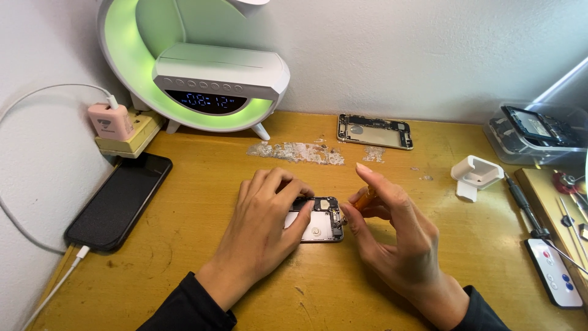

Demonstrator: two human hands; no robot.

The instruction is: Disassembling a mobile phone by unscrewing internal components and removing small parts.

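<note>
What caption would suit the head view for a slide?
Left hand steadies an opened phone on a wooden desk while the right hand holds an orange tool at its edge.

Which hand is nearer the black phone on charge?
Left. The left hand rests on the opened phone, closer to the black phone; the right hand is farther right.

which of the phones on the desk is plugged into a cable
The intact black phone at the left edge, with a white cable in its lower end. The two opened phone bodies have none.

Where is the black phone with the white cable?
In the head view, the black phone lies at the table's left edge, below the pink charger, left of the left hand.
</note>
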